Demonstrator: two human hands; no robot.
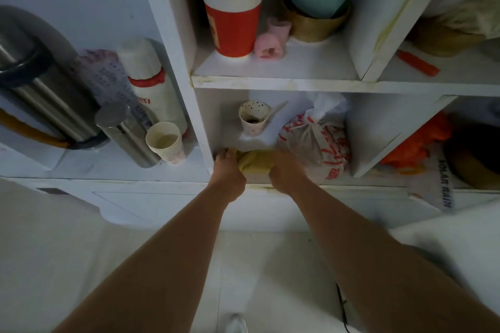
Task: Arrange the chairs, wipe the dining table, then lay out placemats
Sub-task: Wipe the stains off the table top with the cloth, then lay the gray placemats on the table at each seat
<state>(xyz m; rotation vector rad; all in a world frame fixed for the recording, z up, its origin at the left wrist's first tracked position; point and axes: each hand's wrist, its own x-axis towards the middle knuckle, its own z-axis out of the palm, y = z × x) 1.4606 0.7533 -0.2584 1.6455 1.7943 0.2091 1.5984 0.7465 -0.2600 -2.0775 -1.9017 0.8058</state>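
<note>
Gripping yellow cloth at shelf front edge, left hand, right hand, fingers clamped on cloth, tied bag just beside.

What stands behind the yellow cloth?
A stained cup; a tied bag lies right of it. The left hand and right hand grip the cloth, covering what is under it.

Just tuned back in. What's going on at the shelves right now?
A person stands at a white shelf unit with both bare arms reaching into its lower middle compartment. The left hand and right hand each grip an end of a crumpled yellow cloth lying at the compartment's front edge. A tied white plastic bag with red print sits just right of the cloth, and a stained paper cup stands behind it. No dining table, chairs or placemats are in view.
</note>
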